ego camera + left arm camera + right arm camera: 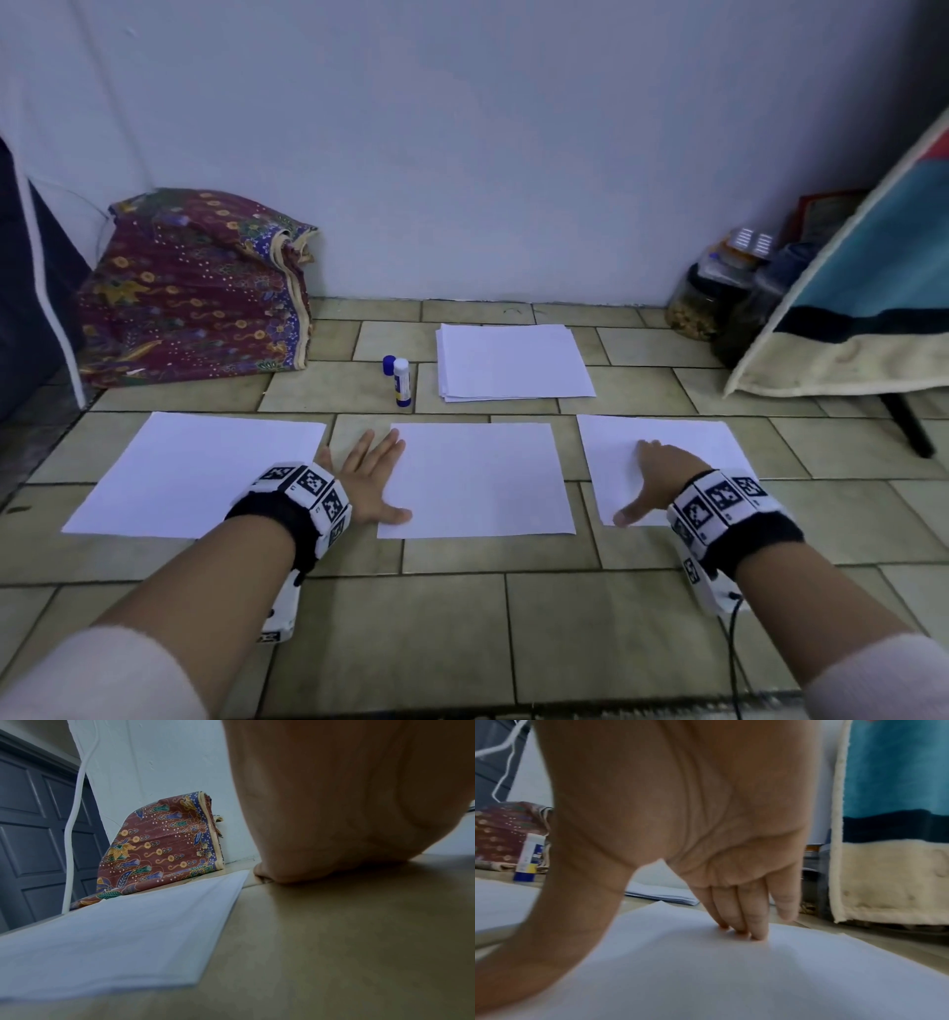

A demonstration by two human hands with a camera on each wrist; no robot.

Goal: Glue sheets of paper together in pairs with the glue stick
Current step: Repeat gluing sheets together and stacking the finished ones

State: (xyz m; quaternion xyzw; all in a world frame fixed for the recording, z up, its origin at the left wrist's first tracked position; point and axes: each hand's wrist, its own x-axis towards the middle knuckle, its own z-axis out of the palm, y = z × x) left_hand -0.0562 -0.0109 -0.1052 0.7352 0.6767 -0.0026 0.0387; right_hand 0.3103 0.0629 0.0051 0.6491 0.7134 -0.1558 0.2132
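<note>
Three single white sheets lie in a row on the tiled floor: a left sheet [200,473] [128,933], a middle sheet [477,478] and a right sheet [667,457] [706,973]. Behind them is a stack of paper [513,360] [659,892]. Left of the stack a glue stick [401,383] [530,858] stands upright, with its blue cap [388,364] just behind it. My left hand [377,478] lies flat with spread fingers, its thumb and fingertips on the middle sheet's left edge. My right hand [655,475] presses straight fingers [741,921] onto the right sheet.
A folded batik cloth [200,288] [159,850] leans on the wall at back left, beside a dark door [31,288]. Jars [719,293] stand at back right. A blue and cream blanket [862,308] [895,821] hangs on the right above a black stand leg [909,426].
</note>
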